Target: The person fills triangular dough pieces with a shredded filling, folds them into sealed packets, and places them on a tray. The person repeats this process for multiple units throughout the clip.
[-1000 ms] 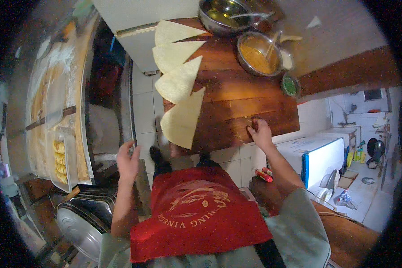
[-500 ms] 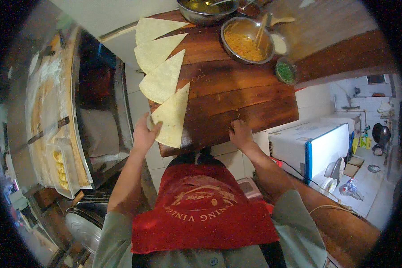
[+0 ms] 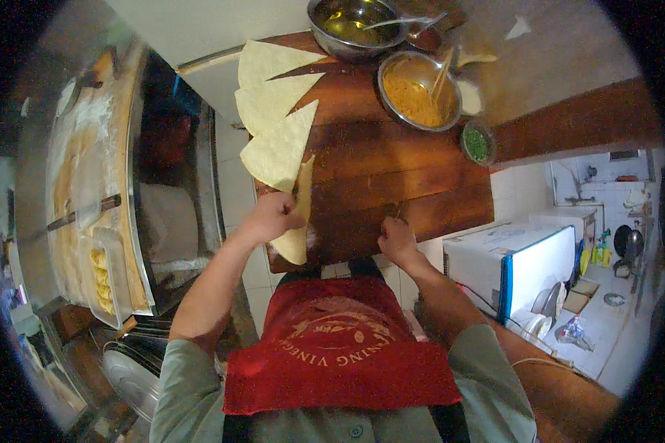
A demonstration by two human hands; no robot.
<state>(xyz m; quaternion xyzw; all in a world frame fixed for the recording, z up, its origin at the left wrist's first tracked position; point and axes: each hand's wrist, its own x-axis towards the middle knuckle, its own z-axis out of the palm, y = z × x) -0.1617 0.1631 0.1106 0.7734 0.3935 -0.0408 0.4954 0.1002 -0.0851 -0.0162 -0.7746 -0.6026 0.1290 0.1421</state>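
The dough triangle (image 3: 297, 221) nearest the person was at the near left edge of the wooden surface (image 3: 391, 177), at about 9 o'clock from the middle of the board. The left hand (image 3: 272, 216) had its fingers closed around it and held it up on its edge, so its thin side faced the camera and its lower tip hung over the edge of the surface. The right hand (image 3: 396, 240) was at about 3 o'clock from the left hand, well apart from it. It rested on the near edge of the surface with the fingers curled down. I cannot tell if those fingers held anything.

3 more flat dough triangles (image 3: 273, 111) lay in a row at 12 o'clock from the left hand. They overlapped each other and stuck out past the left edge of the surface.

At the far end of the surface stood a metal bowl of oil (image 3: 355, 28) with a spoon in it. Just beside it, at about 5 o'clock, was a metal bowl of yellow filling (image 3: 419, 92). A small green bowl (image 3: 478, 143) sat at 4 o'clock from that one.

The person wore a red apron (image 3: 336, 347). A white and blue box (image 3: 513, 258) stood down on the right. A long floury tray (image 3: 81, 184) ran along the left.
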